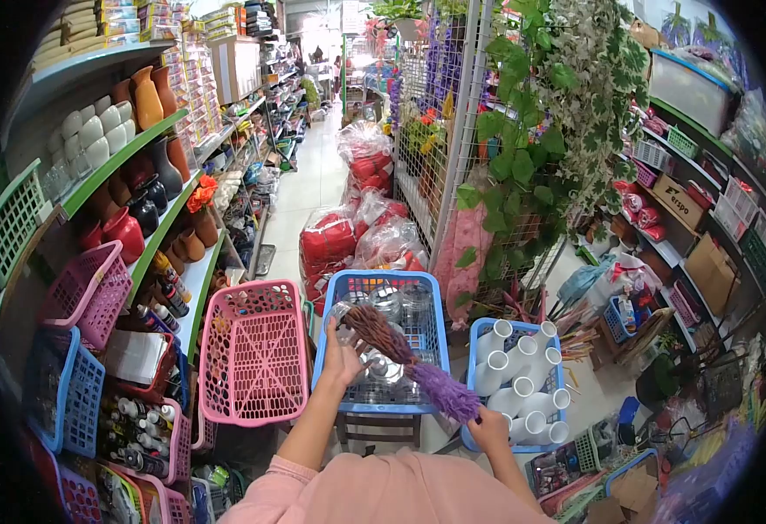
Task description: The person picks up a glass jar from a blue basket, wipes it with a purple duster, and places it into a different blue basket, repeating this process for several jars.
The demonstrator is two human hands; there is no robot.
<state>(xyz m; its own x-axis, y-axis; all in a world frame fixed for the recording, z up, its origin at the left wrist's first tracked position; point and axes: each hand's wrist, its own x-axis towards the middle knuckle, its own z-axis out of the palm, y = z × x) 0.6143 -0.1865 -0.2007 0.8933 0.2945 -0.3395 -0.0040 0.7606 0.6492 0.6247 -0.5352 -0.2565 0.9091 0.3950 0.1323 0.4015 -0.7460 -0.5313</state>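
The flowers (444, 389) slant over the blue basket (391, 409), stems (374, 330) at 10 o'clock in the curled left hand (341, 360), purple ends at 4 o'clock, pinched by the right hand (491, 430).

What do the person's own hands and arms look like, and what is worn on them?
Left hand and right hand are bare, without gloves. The light pink top has a plain left sleeve, leaving the forearm uncovered.
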